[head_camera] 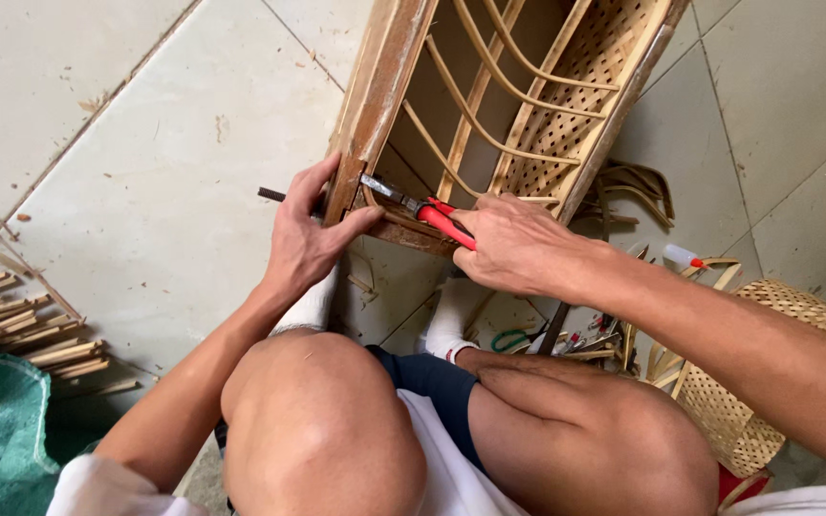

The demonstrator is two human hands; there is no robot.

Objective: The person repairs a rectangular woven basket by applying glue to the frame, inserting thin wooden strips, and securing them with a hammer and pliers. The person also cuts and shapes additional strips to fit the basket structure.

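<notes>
The left hand (306, 239) is clamped on the near left corner of a wooden rattan frame (380, 91), whose open inside holds only curved cane ribs (489, 105) and woven mesh (595, 67). The right hand (513, 244) grips red-handled pliers (432, 215), their tip at that corner. Bare tile floor (164, 172) lies left; bamboo strips (21, 330) and a woven basket (767, 373) crowd the near sides.

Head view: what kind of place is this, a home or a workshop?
Probably a small rattan or cane furniture workshop on a tiled floor: a woven chair frame under repair with pliers, cut strips piled nearby, and a woven basket.
</notes>
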